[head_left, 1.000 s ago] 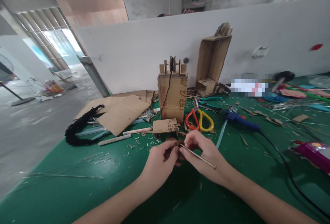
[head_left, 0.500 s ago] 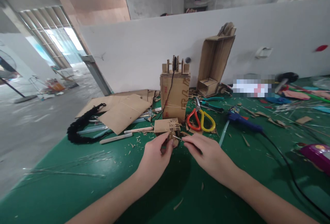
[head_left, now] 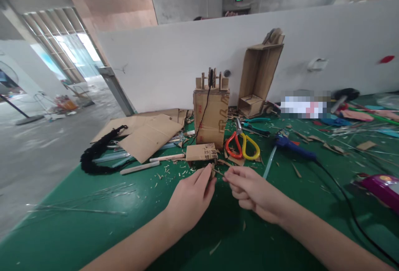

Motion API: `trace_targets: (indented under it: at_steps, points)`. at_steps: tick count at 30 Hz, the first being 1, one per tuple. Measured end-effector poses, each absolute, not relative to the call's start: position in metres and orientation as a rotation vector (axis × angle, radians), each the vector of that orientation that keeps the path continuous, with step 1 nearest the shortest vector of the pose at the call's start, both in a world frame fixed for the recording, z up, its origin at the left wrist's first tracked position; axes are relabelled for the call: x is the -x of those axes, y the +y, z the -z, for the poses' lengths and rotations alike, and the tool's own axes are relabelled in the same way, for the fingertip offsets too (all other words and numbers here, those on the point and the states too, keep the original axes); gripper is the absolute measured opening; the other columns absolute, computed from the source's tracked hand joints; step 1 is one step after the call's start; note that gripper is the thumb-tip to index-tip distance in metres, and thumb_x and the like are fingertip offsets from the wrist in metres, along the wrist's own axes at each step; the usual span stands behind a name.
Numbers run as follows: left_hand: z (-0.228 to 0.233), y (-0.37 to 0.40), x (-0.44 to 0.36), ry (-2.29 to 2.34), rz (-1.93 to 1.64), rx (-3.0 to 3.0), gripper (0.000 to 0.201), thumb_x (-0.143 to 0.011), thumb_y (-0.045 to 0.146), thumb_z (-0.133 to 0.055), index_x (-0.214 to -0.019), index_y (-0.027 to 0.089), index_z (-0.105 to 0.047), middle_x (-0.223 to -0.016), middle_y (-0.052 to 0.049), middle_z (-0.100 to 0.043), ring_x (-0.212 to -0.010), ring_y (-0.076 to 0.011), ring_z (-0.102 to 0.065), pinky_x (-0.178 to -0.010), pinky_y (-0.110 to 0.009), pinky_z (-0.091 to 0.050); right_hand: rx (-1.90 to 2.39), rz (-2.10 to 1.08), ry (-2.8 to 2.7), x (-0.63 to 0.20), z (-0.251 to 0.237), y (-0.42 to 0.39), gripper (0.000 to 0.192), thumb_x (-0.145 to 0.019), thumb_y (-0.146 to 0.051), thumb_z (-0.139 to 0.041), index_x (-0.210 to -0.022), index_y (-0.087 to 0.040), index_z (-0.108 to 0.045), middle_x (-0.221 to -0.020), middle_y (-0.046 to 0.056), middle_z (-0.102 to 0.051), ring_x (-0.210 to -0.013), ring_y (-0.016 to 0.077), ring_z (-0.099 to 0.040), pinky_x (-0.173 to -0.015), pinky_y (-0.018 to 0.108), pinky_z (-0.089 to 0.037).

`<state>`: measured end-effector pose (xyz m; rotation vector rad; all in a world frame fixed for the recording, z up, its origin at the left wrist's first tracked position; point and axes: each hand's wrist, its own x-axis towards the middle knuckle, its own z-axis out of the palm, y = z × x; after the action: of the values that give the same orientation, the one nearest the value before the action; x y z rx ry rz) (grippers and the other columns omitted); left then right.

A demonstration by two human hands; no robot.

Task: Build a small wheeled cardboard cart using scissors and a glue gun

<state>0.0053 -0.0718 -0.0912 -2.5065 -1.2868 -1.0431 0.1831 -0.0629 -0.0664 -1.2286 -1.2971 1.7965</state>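
My left hand (head_left: 190, 194) is closed on a small cardboard piece (head_left: 213, 171), seen nearly edge-on and partly hidden by the fingers. My right hand (head_left: 251, 188) pinches a thin stick (head_left: 219, 173) whose far tip meets that piece; whether it goes into it I cannot tell. Just beyond the hands lies a small cardboard box (head_left: 201, 152) with printed characters. Behind it stands a tall cardboard box (head_left: 212, 115) topped by cardboard discs, with a dark cord hanging down its front. Scissors (head_left: 242, 144) with red and yellow handles lie to the right.
A blue glue gun (head_left: 294, 148) with a trailing cable lies at right, near pliers (head_left: 255, 129). At left are flat cardboard sheets (head_left: 151, 136), a black fuzzy coil (head_left: 98, 154) and sticks (head_left: 140, 168). An open cardboard frame (head_left: 260, 75) leans against the white partition (head_left: 162, 63).
My left hand has turned, bringing the cardboard piece nearly edge-on. My right hand has rolled and shifted slightly right, its lower fingers now curled in view, still pinching the stick.
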Motion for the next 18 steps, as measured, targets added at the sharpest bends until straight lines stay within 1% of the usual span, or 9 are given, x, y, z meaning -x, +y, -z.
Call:
trace_targets:
  at_steps: [2, 4, 6, 8, 11, 13, 14, 15, 18]
  points:
    - [0.091, -0.072, -0.005, -1.250, 1.012, 2.505, 0.030, -0.088, 0.020, -0.048, -0.116, 0.012, -0.052, -0.098, -0.010, -0.069, -0.081, -0.0187, -0.067, -0.070, -0.030, -0.058, 1.199, -1.956, -1.190, -0.184, 0.064, -0.063, 0.018, -0.086, -0.034, -0.047, -0.075, -0.022, -0.039, -0.052, -0.012, -0.020, -0.042, 0.0058, -0.009, -0.037, 0.021, -0.005]
    - [0.091, -0.071, -0.005, -1.252, 1.000, 2.499, 0.030, -0.088, 0.020, -0.048, -0.117, 0.012, -0.052, -0.098, -0.010, -0.069, -0.080, -0.0187, -0.068, -0.069, -0.030, -0.058, 1.234, -1.793, -1.332, -0.184, 0.065, -0.064, 0.019, -0.087, -0.033, -0.045, -0.074, -0.022, -0.039, -0.052, -0.011, -0.023, -0.041, 0.0058, -0.013, -0.037, 0.020, -0.009]
    - [0.092, -0.072, -0.005, -1.283, 1.012, 2.501, 0.030, -0.088, 0.020, -0.048, -0.116, 0.012, -0.052, -0.096, -0.010, -0.069, -0.078, -0.0188, -0.068, -0.067, -0.031, -0.058, 1.265, -1.368, -1.633, -0.185, 0.069, -0.065, 0.018, -0.089, -0.030, -0.043, -0.073, -0.021, -0.041, -0.053, -0.009, -0.031, -0.042, 0.0065, -0.024, -0.039, 0.021, -0.018]
    - [0.091, -0.072, -0.005, -1.318, 1.034, 2.517, 0.030, -0.087, 0.019, -0.048, -0.116, 0.012, -0.053, -0.095, -0.009, -0.069, -0.077, -0.0190, -0.067, -0.067, -0.032, -0.058, 1.218, -0.831, -1.957, -0.187, 0.075, -0.067, 0.016, -0.089, -0.024, -0.042, -0.075, -0.019, -0.046, -0.055, -0.005, -0.042, -0.046, 0.0083, -0.036, -0.044, 0.023, -0.025]
    - [0.090, -0.074, -0.006, -1.376, 1.065, 2.563, 0.029, -0.086, 0.017, -0.048, -0.114, 0.014, -0.053, -0.095, -0.008, -0.069, -0.077, -0.0184, -0.067, -0.069, -0.031, -0.058, 1.091, -0.065, -2.275, -0.192, 0.083, -0.069, 0.019, -0.089, -0.015, -0.038, -0.075, -0.018, -0.050, -0.060, 0.000, -0.051, -0.052, 0.0126, -0.045, -0.048, 0.027, -0.024]
    - [0.089, -0.076, -0.007, -1.424, 1.083, 2.604, 0.029, -0.085, 0.016, -0.048, -0.113, 0.015, -0.054, -0.095, -0.008, -0.069, -0.076, -0.0171, -0.067, -0.069, -0.030, -0.057, 1.047, 0.240, -2.365, -0.193, 0.086, -0.070, 0.022, -0.088, -0.010, -0.037, -0.072, -0.018, -0.050, -0.061, 0.003, -0.053, -0.054, 0.0149, -0.047, -0.049, 0.029, -0.023]
    - [0.088, -0.076, -0.007, -1.445, 1.090, 2.615, 0.029, -0.084, 0.015, -0.047, -0.113, 0.015, -0.054, -0.095, -0.007, -0.069, -0.076, -0.0167, -0.067, -0.069, -0.029, -0.057, 1.063, 0.268, -2.379, -0.192, 0.086, -0.071, 0.023, -0.088, -0.010, -0.037, -0.072, -0.018, -0.050, -0.061, 0.003, -0.053, -0.054, 0.0154, -0.047, -0.049, 0.029, -0.022]
    - [0.088, -0.076, -0.007, -1.459, 1.095, 2.619, 0.029, -0.085, 0.015, -0.047, -0.112, 0.016, -0.054, -0.095, -0.007, -0.069, -0.076, -0.0166, -0.067, -0.069, -0.029, -0.057, 1.105, 0.197, -2.369, -0.190, 0.086, -0.071, 0.022, -0.089, -0.011, -0.037, -0.073, -0.018, -0.050, -0.061, 0.003, -0.053, -0.054, 0.0151, -0.047, -0.049, 0.029, -0.023]
    - [0.088, -0.075, -0.006, -1.456, 1.096, 2.619, 0.027, -0.086, 0.017, -0.047, -0.112, 0.015, -0.054, -0.092, -0.007, -0.069, -0.075, -0.0170, -0.066, -0.069, -0.030, -0.057, 1.255, -0.413, -2.161, -0.184, 0.079, -0.072, 0.017, -0.090, -0.019, -0.037, -0.076, -0.019, -0.046, -0.060, -0.001, -0.050, -0.051, 0.0118, -0.043, -0.048, 0.026, -0.026]
